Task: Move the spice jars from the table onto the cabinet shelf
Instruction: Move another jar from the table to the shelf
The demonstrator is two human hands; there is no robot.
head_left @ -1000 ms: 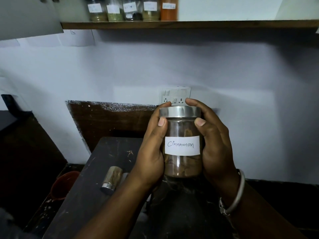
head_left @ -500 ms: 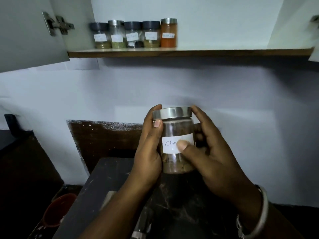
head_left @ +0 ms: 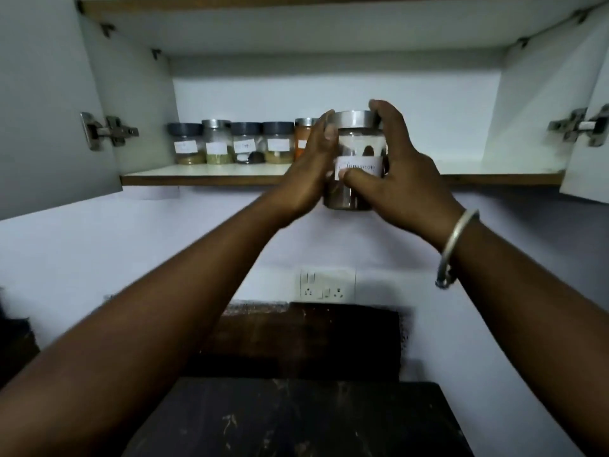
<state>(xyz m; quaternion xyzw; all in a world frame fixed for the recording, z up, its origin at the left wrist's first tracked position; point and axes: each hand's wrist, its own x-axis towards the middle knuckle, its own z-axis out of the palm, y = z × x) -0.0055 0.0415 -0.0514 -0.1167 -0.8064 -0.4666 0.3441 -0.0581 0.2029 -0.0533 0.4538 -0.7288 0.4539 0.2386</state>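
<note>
- White wall (head_left: 99, 242) filled the view. On it hung an open white cabinet (head_left: 329, 34), its doors (head_left: 49, 110) swung out to either side on steel hinges (head_left: 108, 130).
- Five jars (head_left: 246, 143) stood in a close row at the left of the shelf (head_left: 204, 174), each with a white label. Three had dark lids and two had steel ones, and the rightmost held something orange.
- I held a sixth jar (head_left: 354, 140) upright in both hands, in the air in front of the shelf's front edge and just right of the row. Its base hung below the shelf board.
- That jar was clear, with a steel lid (head_left: 352, 118) and brown contents at the bottom. The writing on its white label (head_left: 361, 166) was blurred.
- My left hand (head_left: 306, 173) was wrapped round the jar's left side, fingers curled up toward the lid. It hid part of the orange jar.
- My right hand (head_left: 398, 173) gripped the right side, with fingers hooked over the lid's rim and the thumb laid across the label.
- A metal bangle (head_left: 456, 245) sat on my right wrist.
- Lower down, a socket plate (head_left: 328, 283) was set in the wall, and beneath my arms lay the dark, scuffed table (head_left: 296, 420).
</note>
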